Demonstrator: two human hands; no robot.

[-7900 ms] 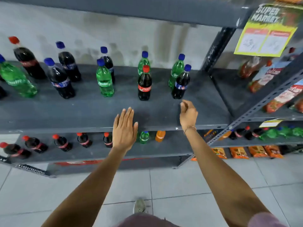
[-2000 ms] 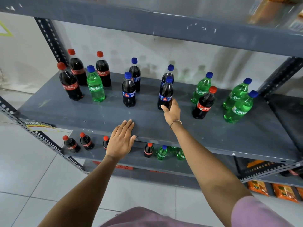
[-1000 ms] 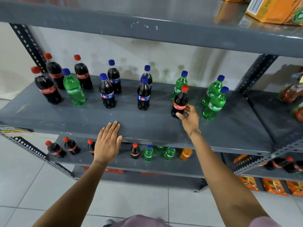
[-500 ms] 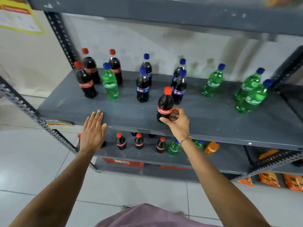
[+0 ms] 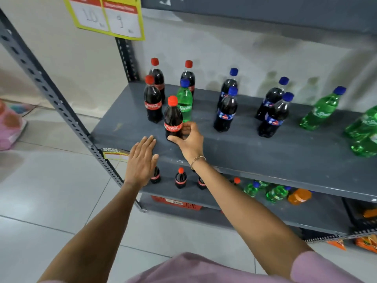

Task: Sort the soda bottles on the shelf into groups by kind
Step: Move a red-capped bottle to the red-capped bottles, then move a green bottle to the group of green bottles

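My right hand [image 5: 189, 140] grips the base of a red-capped Coca-Cola bottle [image 5: 173, 117], standing upright on the grey shelf [image 5: 255, 152] near its left front. Right behind it stands a green Sprite bottle [image 5: 184, 101], and three more Coca-Cola bottles [image 5: 152, 100] cluster at the back left. Several blue-capped dark cola bottles [image 5: 225, 111] stand mid-shelf. Green Sprite bottles [image 5: 320, 111] are at the right. My left hand [image 5: 141, 160] lies flat, fingers apart, on the shelf's front edge, holding nothing.
A grey perforated upright [image 5: 53, 94] slants down the left side. A yellow price sign [image 5: 106, 16] hangs above. The lower shelf [image 5: 318, 211] carries small Coca-Cola, Sprite and an orange bottle [image 5: 298, 196]. A red basket [image 5: 177, 203] sits beneath. Tiled floor lies left.
My right hand took the Coca-Cola bottle from among the Sprite bottles at the right and carried it left to the Coca-Cola group. My left hand stayed on the shelf edge.
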